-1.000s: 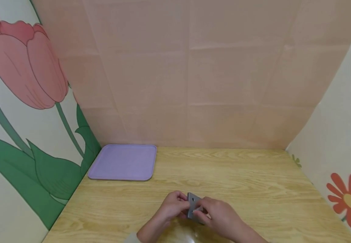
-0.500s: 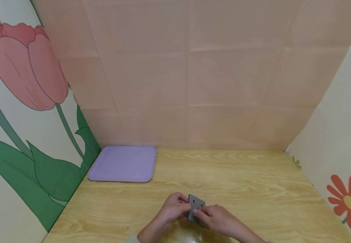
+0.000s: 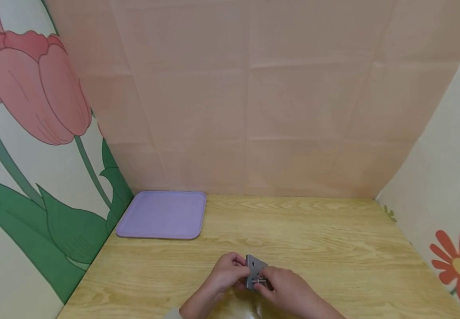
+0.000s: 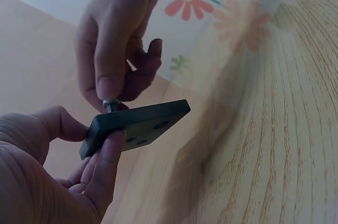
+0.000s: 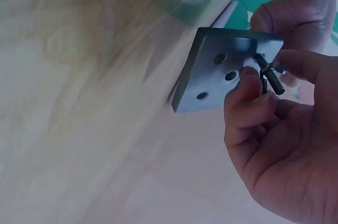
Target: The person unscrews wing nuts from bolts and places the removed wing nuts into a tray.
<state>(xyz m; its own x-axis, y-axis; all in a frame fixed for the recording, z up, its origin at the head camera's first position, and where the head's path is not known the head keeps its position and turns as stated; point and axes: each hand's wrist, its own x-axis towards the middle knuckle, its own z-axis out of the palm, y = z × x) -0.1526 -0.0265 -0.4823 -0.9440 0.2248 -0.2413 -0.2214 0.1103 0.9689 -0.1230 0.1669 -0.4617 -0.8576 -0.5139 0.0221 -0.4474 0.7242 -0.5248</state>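
Since half a second ago your right hand [image 3: 289,285] is shifting its fingertips on the plate [image 3: 255,266] — the bolt [image 5: 273,82], covered by your thumb then, is now showing between thumb and finger. Your left hand [image 3: 226,271] is keeping its place.

Left fingers: curling round one edge of the plate and gripping it, thumb on one face, fingers on the other. Right fingers: pinching about the bolt, which is standing out from the plate's face near the gripped edge. A small metal piece is sitting on the bolt, too blurred to name. Three dark holes are showing in the plate.

The plate is hanging tilted between your hands, above the near part of the table [image 3: 313,235]. Purple tray [image 3: 162,215] is lying well apart, at the far left — tulip-printed wall [image 3: 38,88] rising beside it.
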